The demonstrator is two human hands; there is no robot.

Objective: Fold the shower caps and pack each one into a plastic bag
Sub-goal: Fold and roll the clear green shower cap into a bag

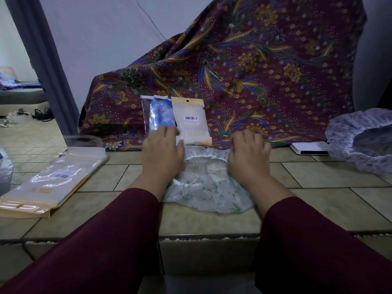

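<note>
A white shower cap with a green flower print (209, 187) lies flat on the tiled floor in front of me, its elastic opening facing up. My left hand (163, 152) rests palm down on its left edge and my right hand (248, 154) on its right edge, fingers spread. Behind the hands, two packed bags lean on a patterned cloth: one holds a blue cap (159, 115), the other is yellow-backed with a barcode label (192, 122). A stack of empty plastic bags (51, 183) lies at the left. A purple-print cap (360, 141) sits at the right.
A maroon batik cloth (244, 71) drapes a bulky object behind the work spot. A white flat board (309, 148) lies under the purple cap's edge. A step edge (207, 237) runs across the floor near me. A doorway opens at the far left.
</note>
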